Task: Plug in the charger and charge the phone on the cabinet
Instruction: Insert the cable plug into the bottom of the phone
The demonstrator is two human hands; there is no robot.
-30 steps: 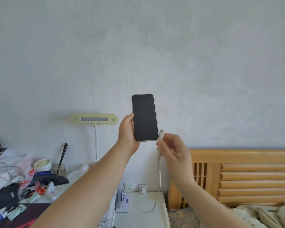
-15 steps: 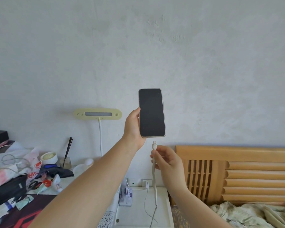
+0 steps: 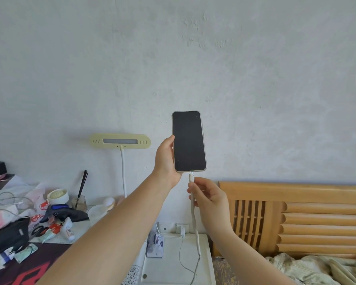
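My left hand (image 3: 165, 159) holds a phone (image 3: 188, 140) upright in front of the wall, its dark screen facing me. Just below it, my right hand (image 3: 209, 197) pinches the white charging cable (image 3: 195, 229) near its tip. The cable's plug (image 3: 191, 176) touches the phone's bottom edge at the port. The cable hangs down to a white charger (image 3: 182, 232) sitting in a wall socket above the white cabinet (image 3: 203, 270).
A yellow lamp (image 3: 120, 141) is fixed to the wall at left. A cluttered desk (image 3: 56, 239) holds a jar, sticks in a glass, bags and cords. A small box (image 3: 155, 245) stands on the cabinet. A wooden headboard (image 3: 296, 217) and bedding lie at right.
My right hand has brought the cable's plug from beside the phone to under it and up against the bottom port. The phone has shifted slightly right and stands more upright.
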